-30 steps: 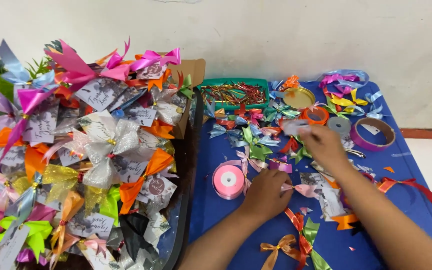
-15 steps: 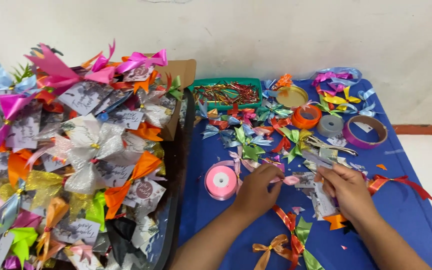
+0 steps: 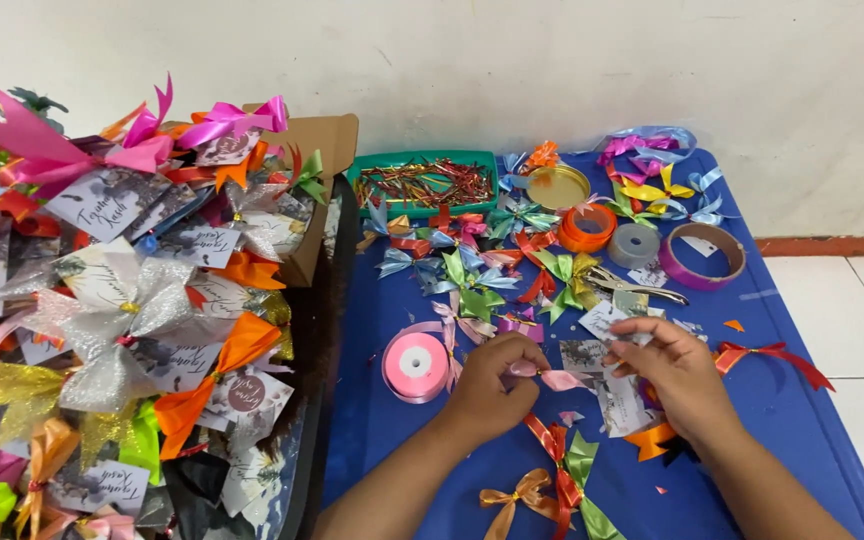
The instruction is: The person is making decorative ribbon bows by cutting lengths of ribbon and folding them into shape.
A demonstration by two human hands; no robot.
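Over the blue table (image 3: 802,330), left hand (image 3: 492,385) and right hand (image 3: 677,370) pinch opposite ends of a thin satin pink ribbon strip (image 3: 560,380), fingers closed narrow on it. Round pink ribbon spool (image 3: 415,366) sits just left. Glossy bows (image 3: 472,290) lie scattered behind; paper tags (image 3: 620,400) lie under the right hand.

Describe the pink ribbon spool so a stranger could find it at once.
On the blue table, look just left of the left hand. The pink ribbon spool lies flat there, round with a white centre, the only pink roll; the other rolls sit farther back.
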